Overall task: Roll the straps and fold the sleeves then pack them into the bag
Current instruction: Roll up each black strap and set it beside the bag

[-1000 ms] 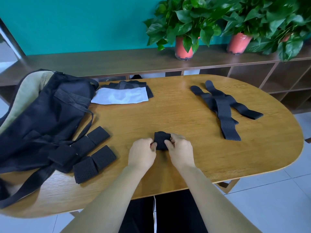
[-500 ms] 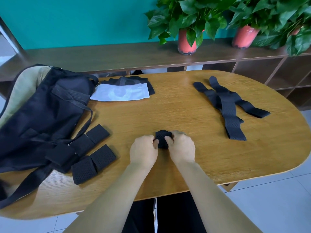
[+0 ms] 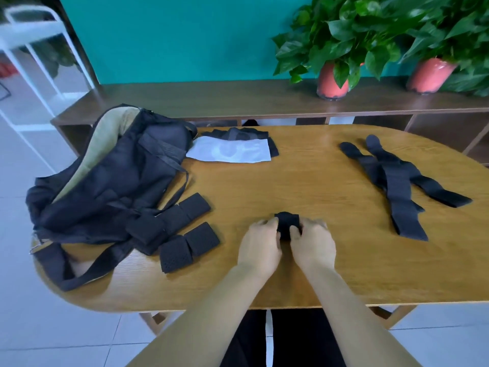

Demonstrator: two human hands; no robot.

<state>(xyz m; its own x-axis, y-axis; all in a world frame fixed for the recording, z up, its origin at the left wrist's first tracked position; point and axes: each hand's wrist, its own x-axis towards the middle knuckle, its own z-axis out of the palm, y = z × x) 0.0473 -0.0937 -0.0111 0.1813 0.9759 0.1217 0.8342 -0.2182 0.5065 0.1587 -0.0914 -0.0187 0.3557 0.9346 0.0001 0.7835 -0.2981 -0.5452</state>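
Head view: strap roll on table, near centre, gripped from both sides by left hand and right hand, fingers curled round it. Best: coil tight, edges level, end pressed flat. Left: bag; far right: loose straps.

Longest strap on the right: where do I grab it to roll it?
Likely grip the strap by its wide near end: it lies flat, clear of the other straps crossing it farther up. Come from the near side with the right hand once it frees the roll, and pinch the end.
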